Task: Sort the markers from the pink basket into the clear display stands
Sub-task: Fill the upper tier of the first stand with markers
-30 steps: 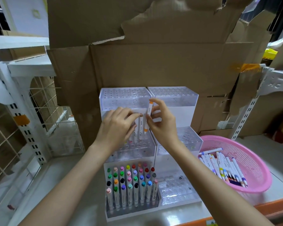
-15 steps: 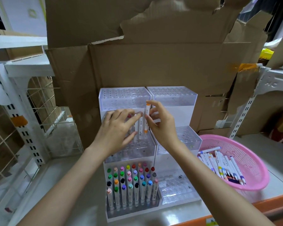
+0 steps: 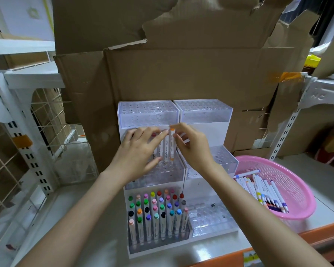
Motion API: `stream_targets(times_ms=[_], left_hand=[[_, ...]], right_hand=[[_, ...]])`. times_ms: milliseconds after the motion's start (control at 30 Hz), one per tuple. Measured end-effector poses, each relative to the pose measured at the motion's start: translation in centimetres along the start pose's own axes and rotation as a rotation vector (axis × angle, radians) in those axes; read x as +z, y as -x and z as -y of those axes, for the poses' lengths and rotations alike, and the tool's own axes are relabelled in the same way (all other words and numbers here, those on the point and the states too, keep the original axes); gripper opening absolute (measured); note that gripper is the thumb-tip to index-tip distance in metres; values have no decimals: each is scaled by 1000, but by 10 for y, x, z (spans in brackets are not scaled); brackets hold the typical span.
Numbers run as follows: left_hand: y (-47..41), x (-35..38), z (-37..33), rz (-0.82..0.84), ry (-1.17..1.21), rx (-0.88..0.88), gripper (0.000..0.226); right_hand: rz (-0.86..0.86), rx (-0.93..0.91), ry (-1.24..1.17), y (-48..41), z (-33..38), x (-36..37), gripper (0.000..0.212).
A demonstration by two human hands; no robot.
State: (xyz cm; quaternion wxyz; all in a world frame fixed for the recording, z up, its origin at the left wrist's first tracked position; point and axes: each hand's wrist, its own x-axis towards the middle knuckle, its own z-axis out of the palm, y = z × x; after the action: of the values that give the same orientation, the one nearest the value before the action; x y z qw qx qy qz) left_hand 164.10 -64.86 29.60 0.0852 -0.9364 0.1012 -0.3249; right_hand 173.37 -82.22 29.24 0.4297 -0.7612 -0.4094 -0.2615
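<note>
Head camera, looking down. Closed grip of the right hand (image 3: 193,149) on an orange-capped marker (image 3: 172,145), pinched upright between thumb and fingertips, lower tip down at the holed middle tier of the left clear stand (image 3: 148,114). Just left of the grip, the left hand (image 3: 137,151), fingers straight, touching white markers (image 3: 165,149) standing there. Below the grip, a bottom tier full of coloured markers (image 3: 158,212). Down to the right of the grip, on the worktop (image 3: 108,247), a pink basket (image 3: 297,189) of loose markers (image 3: 262,191).
</note>
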Motion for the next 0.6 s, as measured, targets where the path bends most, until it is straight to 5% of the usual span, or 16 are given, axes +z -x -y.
stream_targets(times_ms=[267,600], left_hand=[[2,-5,-2,32,21,-3,75],[4,-9,-9,-23,-41,-55,71]], right_hand=[[-29,-13,-7,-3,-1,2,2],[53,-116,148,2,9,2,28]])
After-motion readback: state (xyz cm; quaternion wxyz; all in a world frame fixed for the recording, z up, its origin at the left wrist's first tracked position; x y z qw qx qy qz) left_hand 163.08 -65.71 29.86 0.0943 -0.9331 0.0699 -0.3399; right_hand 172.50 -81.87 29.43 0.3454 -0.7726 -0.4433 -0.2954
